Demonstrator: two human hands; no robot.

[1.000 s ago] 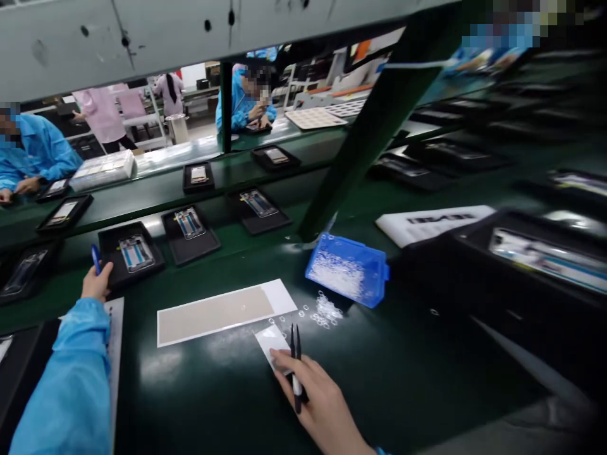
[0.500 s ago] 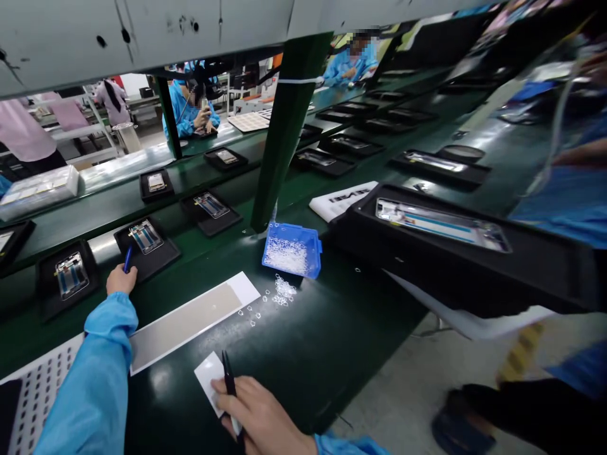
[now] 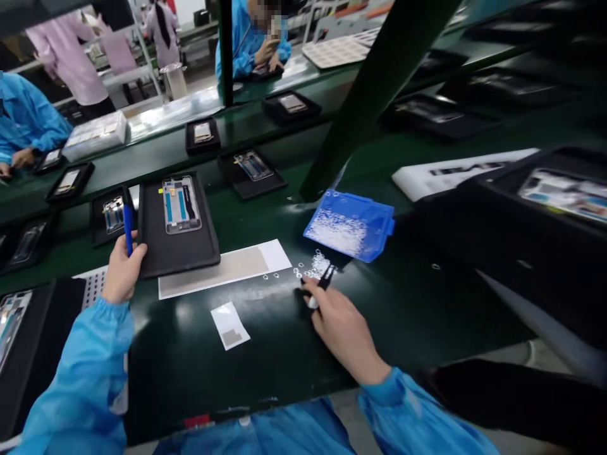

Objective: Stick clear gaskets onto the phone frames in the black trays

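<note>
The left hand (image 3: pixel 122 270) grips the lower-left edge of a flat black rectangular tray (image 3: pixel 177 251), its thumb in view and most of its fingers hidden, with a blue stick-shaped pen (image 3: pixel 128 227) also held upright in it. The tray, left of the frame's centre, bears a silvery phone frame with light-blue strips (image 3: pixel 176 205) and covers part of a long white-bordered beige sheet (image 3: pixel 275 256); whether the two touch is hard to tell. Right of centre, the right hand (image 3: pixel 345 325) is closed around slim black tweezers (image 3: pixel 326 277), partly hidden by the fingers; whether the tips pinch anything cannot be made out. Just beyond lies a pile of tiny white rings (image 3: pixel 320 258), near an open blue plastic box (image 3: pixel 380 232) holding more. A small white card (image 3: pixel 229 314) lies below centre. At the left edge a larger black tray (image 3: pixel 35 379) is cut off; at the right edge, another (image 3: pixel 478 212) is cut off and blurred.
</note>
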